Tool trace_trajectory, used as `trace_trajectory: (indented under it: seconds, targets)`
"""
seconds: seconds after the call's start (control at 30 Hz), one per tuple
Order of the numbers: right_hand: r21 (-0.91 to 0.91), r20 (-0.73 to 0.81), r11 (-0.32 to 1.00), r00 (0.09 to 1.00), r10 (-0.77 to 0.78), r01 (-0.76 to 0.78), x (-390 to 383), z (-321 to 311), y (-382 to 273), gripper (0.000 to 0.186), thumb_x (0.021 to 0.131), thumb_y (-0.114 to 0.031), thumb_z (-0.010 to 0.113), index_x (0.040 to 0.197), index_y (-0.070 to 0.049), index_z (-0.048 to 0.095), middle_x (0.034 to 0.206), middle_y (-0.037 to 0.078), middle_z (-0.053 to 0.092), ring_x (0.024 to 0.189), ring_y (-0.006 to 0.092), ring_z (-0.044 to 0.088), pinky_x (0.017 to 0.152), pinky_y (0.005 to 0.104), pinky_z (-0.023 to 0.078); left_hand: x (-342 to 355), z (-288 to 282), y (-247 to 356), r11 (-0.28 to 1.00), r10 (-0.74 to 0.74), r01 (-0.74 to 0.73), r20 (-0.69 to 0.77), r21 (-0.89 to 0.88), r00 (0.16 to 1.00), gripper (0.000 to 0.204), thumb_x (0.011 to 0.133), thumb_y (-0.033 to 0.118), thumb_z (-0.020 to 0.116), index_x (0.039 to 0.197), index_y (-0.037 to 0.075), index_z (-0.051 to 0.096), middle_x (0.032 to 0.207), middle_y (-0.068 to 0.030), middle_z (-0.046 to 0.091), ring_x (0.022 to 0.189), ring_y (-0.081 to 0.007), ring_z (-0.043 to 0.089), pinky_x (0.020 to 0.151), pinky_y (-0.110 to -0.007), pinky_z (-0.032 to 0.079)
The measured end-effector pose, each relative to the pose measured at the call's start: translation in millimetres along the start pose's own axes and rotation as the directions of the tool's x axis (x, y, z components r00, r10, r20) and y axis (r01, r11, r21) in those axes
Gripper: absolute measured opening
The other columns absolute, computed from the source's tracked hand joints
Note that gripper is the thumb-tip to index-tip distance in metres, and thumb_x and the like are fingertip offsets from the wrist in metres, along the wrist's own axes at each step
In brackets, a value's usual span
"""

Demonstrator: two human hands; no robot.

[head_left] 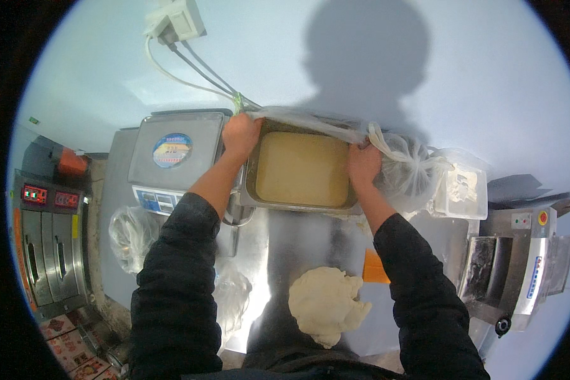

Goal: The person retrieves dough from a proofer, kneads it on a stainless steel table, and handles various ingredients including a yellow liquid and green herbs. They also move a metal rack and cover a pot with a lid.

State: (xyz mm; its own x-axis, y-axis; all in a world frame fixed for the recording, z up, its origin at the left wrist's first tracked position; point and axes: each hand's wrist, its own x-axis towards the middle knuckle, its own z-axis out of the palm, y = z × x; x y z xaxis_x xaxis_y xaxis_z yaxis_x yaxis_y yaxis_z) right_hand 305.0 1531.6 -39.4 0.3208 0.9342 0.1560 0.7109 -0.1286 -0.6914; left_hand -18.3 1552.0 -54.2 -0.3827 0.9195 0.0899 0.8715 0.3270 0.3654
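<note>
While both of my hands sit at the far side of the bench (297, 234), I read this as an early stage. Going left to right: a digital scale (174, 155) stands unused; my left hand (240, 135) has its grip closed on the left rim of the metal tray (301, 204) of pale dough; my right hand (363, 163) clasps the right rim. Right of that lie a knotted plastic bag (411, 168) and a white tub (460, 190). Near me, a lump of dough (326, 304) lies untouched, so shaping looks still ahead.
</note>
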Motion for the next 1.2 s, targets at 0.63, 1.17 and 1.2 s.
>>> trace_trajectory:
  seconds: [0.63,1.17,1.2]
  targets:
    - [0.665,0.532,0.455,0.803,0.267,-0.592,80.4,74.5,17.8,0.047,0.087,-0.02,0.055,0.129,0.002,0.057,0.113,0.016,0.061,0.108,0.0314,0.056,0.101,0.0404,0.044,45.8,44.5,-42.1,0.053,-0.234,0.717,0.689,-0.695,0.685,0.046,0.083,0.013,0.075,0.12,-0.009,0.06,0.107,-0.0198,0.069,0.088,-0.0312,0.07,0.075,-0.049,0.058]
    - [0.035,0.216,0.98,0.959,0.185,-0.197,40.6,-26.7,14.8,0.06,0.095,-0.035,0.062,0.141,0.002,0.049,0.132,0.029,0.057,0.124,0.0431,0.054,0.108,0.0449,0.042,-25.2,66.2,20.2,0.898,-0.253,0.293,0.158,-0.33,0.954,0.069,0.085,0.039,0.071,0.137,-0.004,0.055,0.135,-0.0268,0.057,0.124,-0.0426,0.056,0.106,-0.05,0.044]
    - [0.049,0.232,0.991,0.967,0.107,-0.122,21.2,-33.6,7.3,0.062,0.095,-0.036,0.062,0.142,0.002,0.049,0.133,0.03,0.057,0.125,0.0439,0.054,0.108,0.0452,0.042,-36.2,50.6,22.5,0.905,-0.245,0.262,0.093,-0.336,0.965,0.067,0.085,0.037,0.071,0.137,-0.003,0.055,0.136,-0.026,0.057,0.124,-0.0426,0.055,0.107,-0.05,0.043]
